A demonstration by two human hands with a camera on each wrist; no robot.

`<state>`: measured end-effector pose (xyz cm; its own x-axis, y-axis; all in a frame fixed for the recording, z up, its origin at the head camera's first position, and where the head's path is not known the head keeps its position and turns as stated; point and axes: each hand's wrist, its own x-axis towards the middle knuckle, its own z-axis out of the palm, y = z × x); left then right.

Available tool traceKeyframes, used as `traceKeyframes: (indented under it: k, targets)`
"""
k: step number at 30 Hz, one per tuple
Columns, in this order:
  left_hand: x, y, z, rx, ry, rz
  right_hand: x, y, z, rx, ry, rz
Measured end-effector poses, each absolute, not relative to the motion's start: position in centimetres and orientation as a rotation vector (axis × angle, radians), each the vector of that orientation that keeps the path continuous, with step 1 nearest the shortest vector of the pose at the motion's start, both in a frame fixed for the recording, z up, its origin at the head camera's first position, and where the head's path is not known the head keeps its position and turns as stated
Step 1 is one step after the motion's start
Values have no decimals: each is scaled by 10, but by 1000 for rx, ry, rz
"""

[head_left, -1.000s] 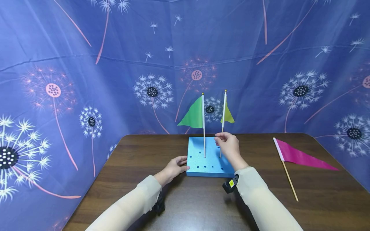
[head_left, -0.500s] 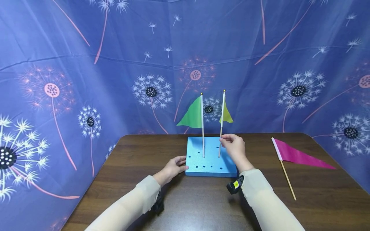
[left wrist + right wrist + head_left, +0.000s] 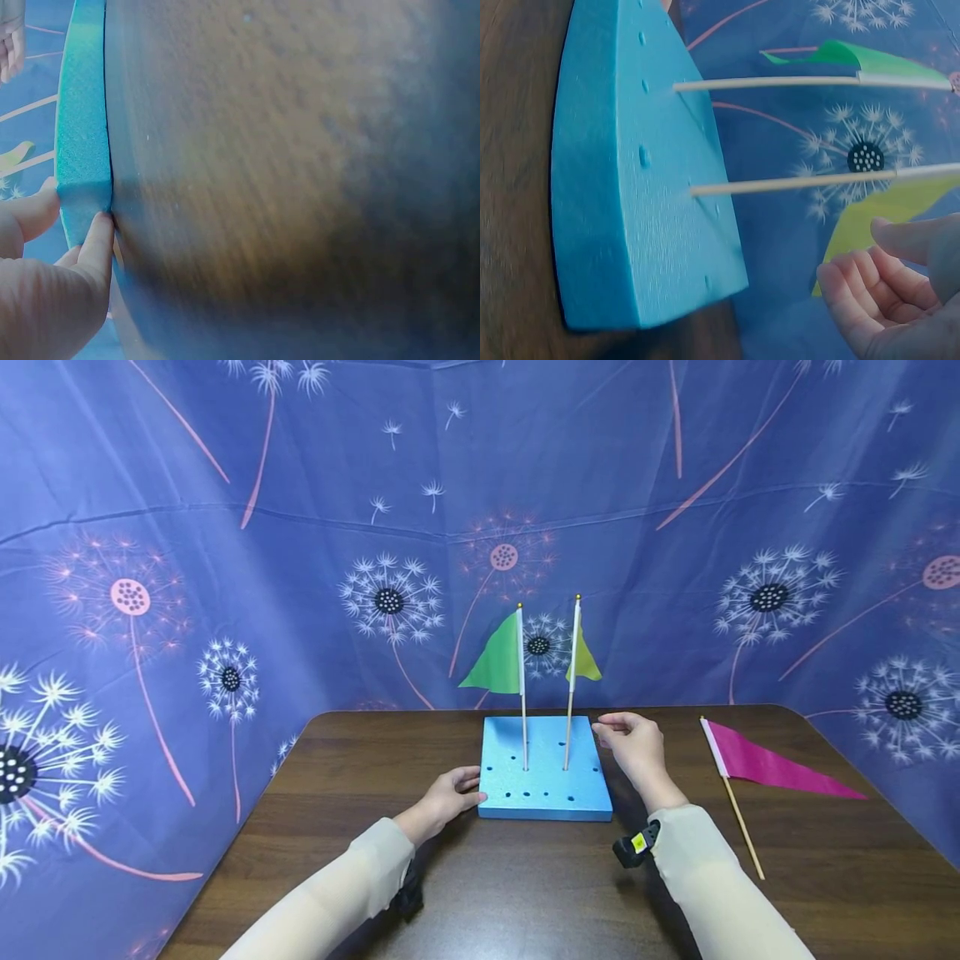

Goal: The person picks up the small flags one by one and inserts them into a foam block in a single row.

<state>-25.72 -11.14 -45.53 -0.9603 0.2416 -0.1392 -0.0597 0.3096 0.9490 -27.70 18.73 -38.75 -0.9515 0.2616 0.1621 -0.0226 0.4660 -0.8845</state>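
A blue block board with several small holes lies on the table. In it stand two flags on wooden sticks: a green flag and, to its right, a yellow flag. My left hand rests its fingers and thumb against the board's left edge; in the left wrist view, fingertips touch its side. Just right of the board, my right hand hovers apart from the yellow flag's stick with nothing in its loosely curled fingers. The right wrist view has this hand beside the yellow cloth.
A magenta flag on a wooden stick lies flat at the right of the brown wooden table. Behind the table hangs a blue cloth printed with dandelions.
My right hand has let go of the yellow flag's stick and moved right, off the board. The flag stays upright in the board. My left hand keeps its place at the edge.
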Motion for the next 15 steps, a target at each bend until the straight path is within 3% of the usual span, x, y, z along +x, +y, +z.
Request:
traceKeyframes:
  k: [15]
  targets:
    - [-257, -112, -456, 171, 2314, 1701, -268, 227, -400, -232, -2494, 1322]
